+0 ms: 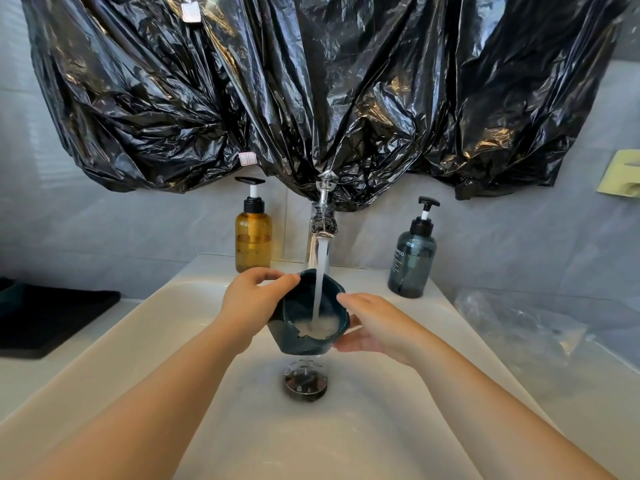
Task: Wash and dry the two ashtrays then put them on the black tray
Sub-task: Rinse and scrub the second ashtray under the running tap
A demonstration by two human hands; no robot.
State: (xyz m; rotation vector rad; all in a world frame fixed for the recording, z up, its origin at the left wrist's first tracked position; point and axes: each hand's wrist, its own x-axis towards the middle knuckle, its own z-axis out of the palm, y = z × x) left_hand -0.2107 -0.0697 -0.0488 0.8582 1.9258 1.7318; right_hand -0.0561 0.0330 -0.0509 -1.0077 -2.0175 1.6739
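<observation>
**A:** How do the fingers sit on it?

**B:** The left hand (249,303) grips the far left rim of the dark teal, faceted, bowl-shaped ashtray (298,342), with its fingers (289,278) curled over the edge. The right hand (374,327) lies against the right side. Its fingers there are fairly straight, touching the wall rather than clamping it.

**A:** And where is the ashtray?

**B:** It is held up over the white basin sink (346,427), above the round chrome drain plug (304,381). It is tilted toward the person and sits directly under the stream of water (320,271) from the chrome tap (320,233). Cloudy water pools in its bottom.

**A:** How should this rinse be done well?

**B:** I'd hold firm with the left hand, since a wet bowl probably slips. The right fingers can rub the inside and the rim notches while the bowl turns, so the stream reaches every wall. Then tip the cloudy water out. Staying low over the sink should keep the splash in and make any drop short.

**A:** And after that?

**B:** Drying is not yet done. The flat black rectangular tray (52,317) lies on the pale counter (20,375) at the left, well apart. I cannot tell where the second one is.
</observation>
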